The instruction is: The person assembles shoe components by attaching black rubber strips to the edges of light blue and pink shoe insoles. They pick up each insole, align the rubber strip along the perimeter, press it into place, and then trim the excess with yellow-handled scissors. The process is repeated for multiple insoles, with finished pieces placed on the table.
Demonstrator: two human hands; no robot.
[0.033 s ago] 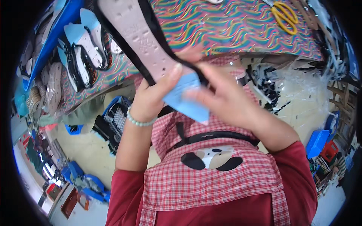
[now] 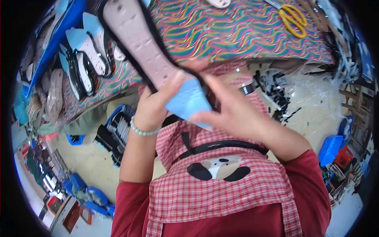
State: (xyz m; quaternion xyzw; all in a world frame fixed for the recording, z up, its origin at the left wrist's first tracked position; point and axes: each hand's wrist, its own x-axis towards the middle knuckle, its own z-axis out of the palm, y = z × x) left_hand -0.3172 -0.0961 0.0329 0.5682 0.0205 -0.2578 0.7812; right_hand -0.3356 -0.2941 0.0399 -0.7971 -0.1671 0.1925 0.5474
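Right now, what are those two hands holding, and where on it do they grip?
Both hold one shoe sole, pink with a black rim, at its light blue heel end. The left hand pinches it from the left, the right hand from the right.

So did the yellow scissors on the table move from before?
No. The yellow scissors lie at the same spot on the swirly tablecloth, near the table's far right end, as in the earlier picture.

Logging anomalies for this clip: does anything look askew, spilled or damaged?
Black scraps lie strewn on the floor under the table edge, like cutting waste. Otherwise nothing stands out: the left hand and right hand grip a pink shoe insole with a light blue heel piece, and yellow scissors lie flat.
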